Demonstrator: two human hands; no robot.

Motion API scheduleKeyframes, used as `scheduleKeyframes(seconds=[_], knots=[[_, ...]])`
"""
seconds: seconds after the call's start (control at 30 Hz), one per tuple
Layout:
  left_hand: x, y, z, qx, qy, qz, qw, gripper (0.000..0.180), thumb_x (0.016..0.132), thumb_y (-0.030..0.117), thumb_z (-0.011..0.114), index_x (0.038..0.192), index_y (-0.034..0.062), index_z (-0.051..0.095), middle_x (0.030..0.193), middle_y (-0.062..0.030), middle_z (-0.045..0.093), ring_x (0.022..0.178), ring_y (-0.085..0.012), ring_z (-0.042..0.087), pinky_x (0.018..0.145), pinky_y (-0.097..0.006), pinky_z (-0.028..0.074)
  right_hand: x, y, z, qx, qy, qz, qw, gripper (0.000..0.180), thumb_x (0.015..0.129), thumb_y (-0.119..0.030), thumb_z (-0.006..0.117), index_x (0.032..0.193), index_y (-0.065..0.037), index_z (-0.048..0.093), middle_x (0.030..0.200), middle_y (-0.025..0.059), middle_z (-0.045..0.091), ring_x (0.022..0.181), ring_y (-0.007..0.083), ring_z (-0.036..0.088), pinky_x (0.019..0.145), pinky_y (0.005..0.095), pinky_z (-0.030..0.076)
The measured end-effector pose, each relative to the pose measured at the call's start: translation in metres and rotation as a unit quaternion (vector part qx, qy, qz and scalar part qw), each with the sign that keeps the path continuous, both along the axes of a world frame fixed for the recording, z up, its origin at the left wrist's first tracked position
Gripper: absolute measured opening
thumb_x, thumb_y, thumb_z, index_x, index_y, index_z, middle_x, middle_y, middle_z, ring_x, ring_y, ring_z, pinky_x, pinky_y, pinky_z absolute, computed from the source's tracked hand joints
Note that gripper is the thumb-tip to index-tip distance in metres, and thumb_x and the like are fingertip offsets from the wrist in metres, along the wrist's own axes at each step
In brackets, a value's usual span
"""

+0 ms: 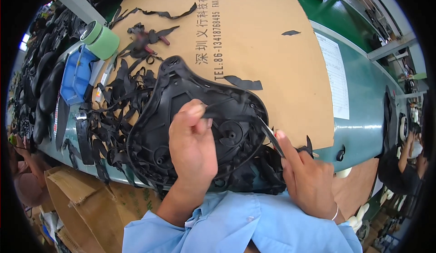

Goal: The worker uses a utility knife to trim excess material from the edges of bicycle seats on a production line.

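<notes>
A black seat [181,99], broad at one end and narrow at the other, lies underside up before me, its ribs and round mounts showing. My left hand [194,142] is over its middle, thumb and fingers pinched on a thin black strip [222,106] that stretches right toward the seat's rim. In my right hand [309,180] is a slim knife [274,142], its tip at the right rim close to the strip's end. The index finger lies along the knife. Black trimmings [116,121] are heaped left of the seat.
Brown cardboard [272,21] covers much of the green table [359,137]. Farther left stand a green jar [102,42] and a blue bin [75,78]. A red-handled tool [152,49] lies among scraps. A paper sheet [335,73] is at right. Other people work at both edges.
</notes>
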State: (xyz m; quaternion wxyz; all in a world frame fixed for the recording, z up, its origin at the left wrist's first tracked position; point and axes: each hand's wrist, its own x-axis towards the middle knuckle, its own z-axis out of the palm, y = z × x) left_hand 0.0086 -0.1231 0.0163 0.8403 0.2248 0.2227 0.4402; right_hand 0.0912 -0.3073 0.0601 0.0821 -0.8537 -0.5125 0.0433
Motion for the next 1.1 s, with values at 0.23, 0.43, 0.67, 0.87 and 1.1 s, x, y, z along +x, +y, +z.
scheduleKeyframes(seconds=[0.23, 0.43, 0.67, 0.87, 1.1], knots=[[0.02, 0.056, 0.038, 0.632, 0.294, -0.205, 0.687, 0.008, 0.077, 0.005, 0.055, 0.07, 0.0011, 0.051, 0.087, -0.0094, 0.055, 0.084, -0.0184, 0.061, 0.065, -0.03, 0.047, 0.048, 0.044, -0.008, 0.048, -0.048, -0.012, 0.998, 0.051, 0.083, -0.012, 0.059, 0.133, -0.021, 0.05, 0.058, 0.0088, 0.055, 0.041, 0.0259, 0.051, 0.04, 0.039, 0.036], [0.073, 0.093, 0.017, 0.835, 0.365, -0.197, 0.361, 0.015, 0.076, 0.017, 0.061, 0.077, 0.0016, 0.062, 0.082, -0.0121, 0.063, 0.077, -0.0301, 0.057, 0.066, -0.032, 0.043, 0.072, 0.062, -0.014, 0.093, -0.002, 0.017, 0.995, 0.052, 0.082, -0.012, 0.058, 0.133, -0.021, 0.05, 0.057, 0.0082, 0.054, 0.04, 0.0253, 0.051, 0.039, 0.0384, 0.034], [0.108, 0.108, 0.027, 0.522, 0.493, -0.396, 0.572, 0.016, 0.073, 0.014, 0.055, 0.063, 0.0032, 0.062, 0.063, -0.0113, 0.057, 0.071, -0.0237, 0.054, 0.07, -0.036, 0.04, 0.04, 0.068, -0.021, -0.022, -0.067, -0.044, 0.997, 0.059, 0.082, -0.011, 0.06, 0.138, -0.014, 0.043, 0.059, 0.0086, 0.052, 0.042, 0.0246, 0.05, 0.041, 0.0376, 0.037], [0.074, 0.117, 0.03, 0.24, 0.26, -0.346, 0.869, 0.017, 0.077, 0.009, 0.059, 0.062, 0.002, 0.058, 0.073, -0.0019, 0.057, 0.074, -0.0092, 0.052, 0.069, -0.021, 0.037, 0.019, 0.054, -0.007, -0.073, -0.037, -0.079, 0.993, 0.058, 0.084, -0.01, 0.059, 0.139, -0.013, 0.042, 0.057, 0.0087, 0.049, 0.042, 0.0256, 0.049, 0.043, 0.04, 0.037], [0.094, 0.088, 0.025, 0.724, 0.417, -0.158, 0.527, 0.014, 0.071, 0.014, 0.06, 0.079, 0.0026, 0.061, 0.083, -0.0124, 0.061, 0.074, -0.0283, 0.059, 0.066, -0.04, 0.044, 0.08, 0.071, -0.031, 0.144, 0.036, -0.007, 0.989, 0.052, 0.083, -0.013, 0.058, 0.134, -0.017, 0.048, 0.06, 0.0076, 0.057, 0.042, 0.0276, 0.052, 0.04, 0.0403, 0.037]])
